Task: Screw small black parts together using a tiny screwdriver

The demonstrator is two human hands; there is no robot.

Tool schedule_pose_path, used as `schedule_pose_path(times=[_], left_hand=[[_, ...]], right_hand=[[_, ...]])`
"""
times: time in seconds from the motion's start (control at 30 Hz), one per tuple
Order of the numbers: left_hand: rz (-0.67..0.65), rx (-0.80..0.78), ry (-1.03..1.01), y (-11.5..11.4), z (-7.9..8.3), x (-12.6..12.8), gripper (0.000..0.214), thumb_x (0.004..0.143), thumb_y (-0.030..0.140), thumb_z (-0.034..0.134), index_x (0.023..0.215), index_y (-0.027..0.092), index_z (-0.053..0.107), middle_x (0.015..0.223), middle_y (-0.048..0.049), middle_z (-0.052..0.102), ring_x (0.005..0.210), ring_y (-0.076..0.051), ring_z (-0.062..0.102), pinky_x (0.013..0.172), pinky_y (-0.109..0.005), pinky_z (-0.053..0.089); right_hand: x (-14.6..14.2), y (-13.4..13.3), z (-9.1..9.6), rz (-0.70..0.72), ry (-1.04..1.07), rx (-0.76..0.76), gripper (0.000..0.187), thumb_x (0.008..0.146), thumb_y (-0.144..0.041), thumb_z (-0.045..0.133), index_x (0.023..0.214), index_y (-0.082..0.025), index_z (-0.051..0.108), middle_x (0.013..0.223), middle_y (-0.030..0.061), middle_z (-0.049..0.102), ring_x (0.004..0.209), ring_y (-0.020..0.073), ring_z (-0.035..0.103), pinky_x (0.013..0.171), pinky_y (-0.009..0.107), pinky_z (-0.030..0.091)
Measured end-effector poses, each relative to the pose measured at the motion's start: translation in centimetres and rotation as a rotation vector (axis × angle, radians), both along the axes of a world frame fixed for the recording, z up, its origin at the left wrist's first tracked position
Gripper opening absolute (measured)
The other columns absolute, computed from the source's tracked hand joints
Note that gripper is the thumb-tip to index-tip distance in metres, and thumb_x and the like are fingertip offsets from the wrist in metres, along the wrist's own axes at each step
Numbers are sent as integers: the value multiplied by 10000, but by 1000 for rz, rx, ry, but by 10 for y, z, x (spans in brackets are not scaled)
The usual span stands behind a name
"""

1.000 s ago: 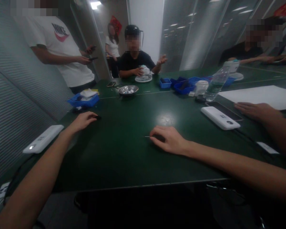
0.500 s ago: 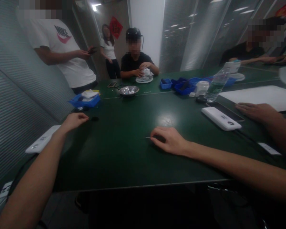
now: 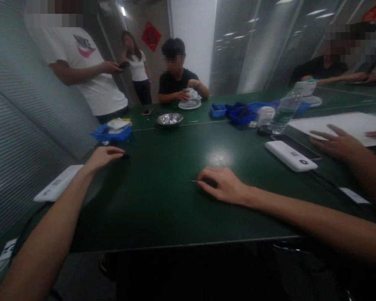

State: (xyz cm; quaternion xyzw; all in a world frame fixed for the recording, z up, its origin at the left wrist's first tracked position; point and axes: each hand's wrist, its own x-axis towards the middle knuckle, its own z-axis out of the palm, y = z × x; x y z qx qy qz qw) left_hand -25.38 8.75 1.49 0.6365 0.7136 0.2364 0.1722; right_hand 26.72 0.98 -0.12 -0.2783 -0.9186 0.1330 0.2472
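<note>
My left hand is at the left of the green table, its fingers in a pinch. The fingertips meet a small dark round piece on the tabletop; its kind is too dim to tell. Near the middle, my right hand rests on the table with thumb and forefinger closed on a thin, pale, needle-like rod. The rod points left and its other end is hidden in the fingers.
Beyond my left hand stands a blue bin; a metal pan sits farther back. Right of my right hand lie a white power bank, a phone and a bottle. A neighbour's hand touches a white sheet.
My left hand has moved right, onto the small dark round piece. My right hand keeps still with the rod. The neighbour's hand on the right has shifted and spread its fingers.
</note>
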Motion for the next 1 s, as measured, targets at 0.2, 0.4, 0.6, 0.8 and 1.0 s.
schedule_pose_path(times=[0.2,0.4,0.6,0.8,1.0], left_hand=[[-45,-33,30,3,-4,3,417,736,450,793,1086,224,790,1152,-65,750,1032,-264,687,1000,-372,494],[10,-48,20,4,-5,2,399,726,418,792,1071,218,790,1112,-65,762,1030,-274,692,965,-375,509],[5,-58,-25,7,-8,-1,422,711,401,790,1086,209,784,1146,-70,754,1062,-271,684,984,-365,492],[-18,-70,-24,11,-12,-7,474,714,451,768,1115,198,773,1154,-70,748,1014,-258,687,903,-332,513],[-8,-53,7,12,-14,-9,410,703,430,764,1050,213,790,1068,-62,764,954,-251,690,845,-324,516]], right_hand=[[0,0,1,0,-13,-20,197,995,-332,544,1063,-179,649,973,47,678,706,129,581,650,269,416],[0,0,0,6,-2,1,193,998,-332,541,1050,-177,644,960,47,677,709,130,576,649,268,407],[0,0,-2,6,-5,0,202,1004,-352,537,1057,-186,639,960,39,674,691,124,569,637,266,401],[0,2,-5,-8,-11,17,185,998,-338,547,1045,-187,642,940,39,677,700,132,583,645,267,400],[-1,1,-3,9,-8,6,190,1001,-336,538,1046,-184,643,958,43,677,705,129,575,644,265,396]])
